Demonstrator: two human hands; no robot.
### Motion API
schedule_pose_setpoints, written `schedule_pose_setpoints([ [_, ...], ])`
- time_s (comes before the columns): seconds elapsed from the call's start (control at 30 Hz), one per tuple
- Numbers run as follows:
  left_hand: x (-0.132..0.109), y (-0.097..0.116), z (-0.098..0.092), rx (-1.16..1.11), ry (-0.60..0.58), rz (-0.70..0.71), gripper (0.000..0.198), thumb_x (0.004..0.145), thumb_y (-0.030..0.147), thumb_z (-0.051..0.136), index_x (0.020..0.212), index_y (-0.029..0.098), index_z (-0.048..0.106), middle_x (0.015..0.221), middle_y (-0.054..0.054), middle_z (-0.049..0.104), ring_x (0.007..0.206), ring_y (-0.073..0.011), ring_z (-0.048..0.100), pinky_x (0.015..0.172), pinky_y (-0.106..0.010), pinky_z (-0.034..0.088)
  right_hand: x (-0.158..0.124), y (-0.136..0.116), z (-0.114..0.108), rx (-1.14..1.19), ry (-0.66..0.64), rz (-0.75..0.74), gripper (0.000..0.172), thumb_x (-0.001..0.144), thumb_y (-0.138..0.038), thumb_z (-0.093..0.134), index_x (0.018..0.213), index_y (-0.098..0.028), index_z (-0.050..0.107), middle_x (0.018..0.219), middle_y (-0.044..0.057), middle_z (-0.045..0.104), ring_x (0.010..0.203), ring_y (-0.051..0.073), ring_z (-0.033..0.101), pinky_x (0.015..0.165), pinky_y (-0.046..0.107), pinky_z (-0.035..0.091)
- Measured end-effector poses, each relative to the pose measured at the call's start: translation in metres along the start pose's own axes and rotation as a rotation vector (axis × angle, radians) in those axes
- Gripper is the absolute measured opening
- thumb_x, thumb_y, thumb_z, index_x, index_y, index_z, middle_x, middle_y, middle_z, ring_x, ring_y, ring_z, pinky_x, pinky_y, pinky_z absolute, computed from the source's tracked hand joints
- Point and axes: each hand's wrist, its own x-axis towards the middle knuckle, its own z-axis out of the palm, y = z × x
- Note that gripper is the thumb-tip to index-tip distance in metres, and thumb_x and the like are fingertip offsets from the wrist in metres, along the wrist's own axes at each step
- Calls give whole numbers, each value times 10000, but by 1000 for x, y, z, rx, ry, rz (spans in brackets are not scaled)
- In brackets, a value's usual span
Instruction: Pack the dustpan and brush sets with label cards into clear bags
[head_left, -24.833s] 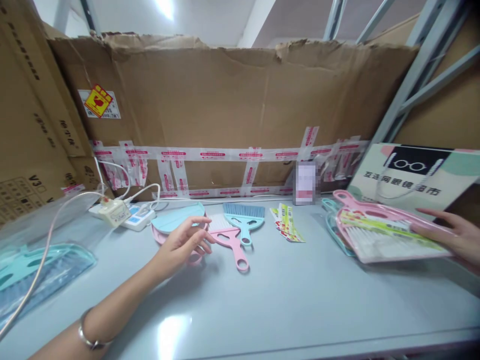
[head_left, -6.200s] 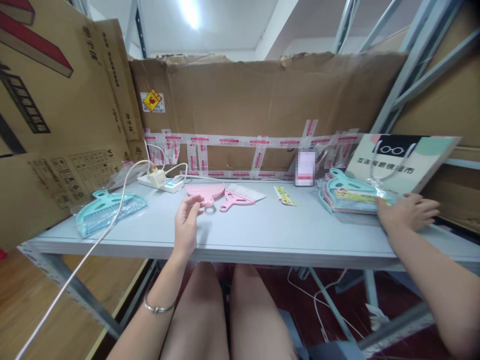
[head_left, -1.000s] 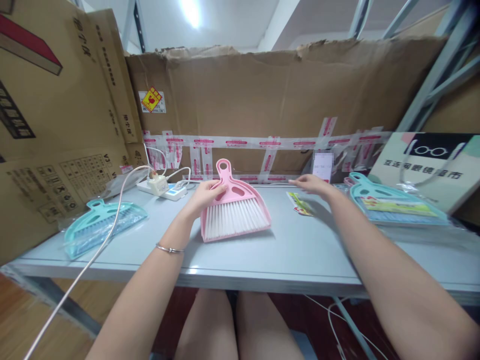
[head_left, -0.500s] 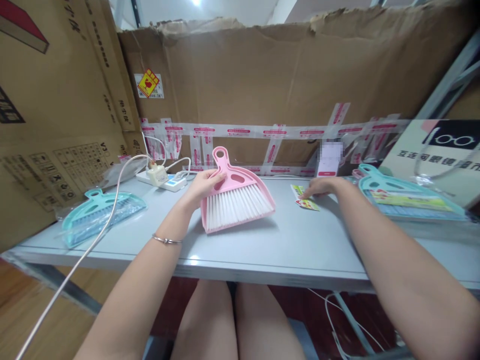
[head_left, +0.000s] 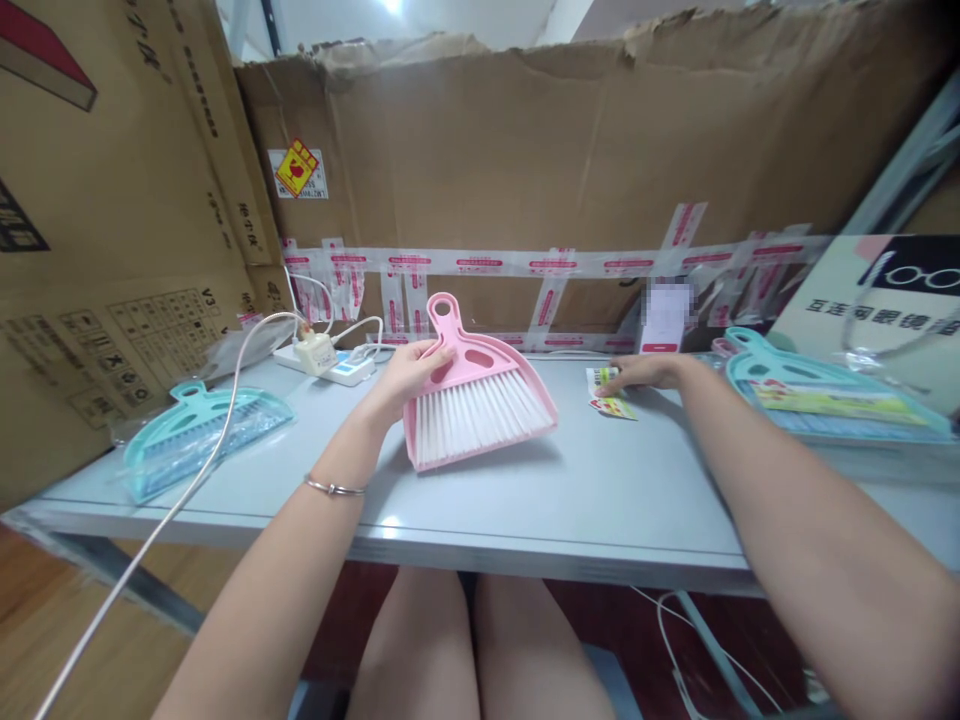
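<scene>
My left hand (head_left: 415, 378) is closed around the handle of a pink dustpan (head_left: 541, 400). A pink hand brush with white bristles (head_left: 484, 415) sits nested in that pan, bristles toward me. The set is tilted up off the tabletop, its handle pointing away. To the right, my right hand (head_left: 643, 373) reaches over the table, fingertips curled down on a small folded printed card (head_left: 615, 407) in yellow, green and white. The thumb and fingers cover part of the card's far half.
Wrapped blue dustpan sets lie at left (head_left: 206, 430) and right (head_left: 840, 385). A power strip with a plug (head_left: 330, 358) stands at the back left, a white cable (head_left: 217, 440) crossing the left side. A phone (head_left: 664, 318) leans against the taped cardboard (head_left: 480, 150).
The fingers of my right hand have closed in on the card, which has shifted slightly. My left hand keeps the pink set nearly still.
</scene>
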Motion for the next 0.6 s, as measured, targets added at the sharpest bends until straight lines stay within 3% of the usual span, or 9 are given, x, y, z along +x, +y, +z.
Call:
schedule_pose_setpoints([
  [0.17, 1, -1, 0, -82, 53, -46, 327, 657, 364, 692, 543, 155, 469, 548, 32, 470, 521, -85, 418, 525, -217, 289, -8, -10, -2, 99, -8, 13, 472, 511, -232, 772, 936, -159, 578, 932, 96, 636, 839, 218, 597, 675, 292, 476],
  [0.27, 2, -3, -1, -169, 124, -98, 253, 615, 339, 720, 633, 139, 567, 608, 8, 558, 574, -112, 499, 558, -223, 353, -41, -36, -18, 147, 71, -49, 517, 551, -244, 751, 1015, -181, 534, 903, 71, 625, 828, 213, 586, 657, 298, 464],
  [0.3, 3, -3, 0, -186, 145, -105, 251, 609, 338, 721, 667, 134, 586, 633, -1, 581, 593, -120, 520, 568, -227, 370, -60, -50, -23, 192, 110, -107, 528, 569, -271, 742, 1041, -201, 515, 899, 54, 618, 817, 200, 583, 656, 294, 462],
  [0.37, 4, -4, 0, -218, 181, -119, 262, 605, 334, 718, 718, 127, 604, 672, -15, 611, 623, -134, 549, 587, -235, 399, -102, -81, -28, 455, 192, -370, 567, 560, -319, 746, 1065, -230, 503, 856, 26, 605, 759, 178, 585, 637, 295, 464],
  [0.4, 5, -4, 1, -238, 202, -128, 266, 607, 329, 716, 739, 125, 607, 692, -22, 623, 639, -140, 562, 598, -239, 413, -122, -98, -25, 601, 161, -519, 590, 568, -348, 735, 1097, -250, 493, 812, 7, 592, 713, 166, 585, 617, 298, 466],
  [0.47, 6, -4, 2, -279, 242, -150, 257, 618, 303, 706, 769, 121, 606, 724, -36, 641, 661, -151, 582, 617, -251, 437, -153, -130, -10, 825, -15, -804, 701, 545, -382, 735, 1178, -280, 450, 699, -37, 556, 590, 147, 565, 547, 303, 470],
  [0.5, 6, -3, 3, -299, 261, -165, 243, 627, 286, 697, 776, 119, 602, 732, -43, 648, 665, -157, 591, 622, -259, 447, -160, -144, 2, 874, -97, -857, 749, 541, -365, 744, 1213, -281, 424, 685, -44, 552, 586, 151, 568, 545, 307, 478],
  [0.53, 6, -3, 5, -320, 277, -180, 225, 641, 270, 685, 780, 117, 598, 735, -50, 652, 665, -163, 598, 624, -269, 457, -162, -155, 17, 914, -127, -863, 780, 540, -351, 750, 1232, -273, 400, 706, -37, 562, 609, 161, 581, 551, 314, 491],
  [0.6, 6, -2, 7, -365, 305, -212, 181, 673, 247, 658, 775, 115, 587, 722, -62, 656, 651, -171, 607, 619, -285, 472, -151, -170, 48, 986, -33, -761, 812, 544, -343, 756, 1242, -255, 349, 850, 7, 588, 723, 192, 607, 595, 336, 519],
])
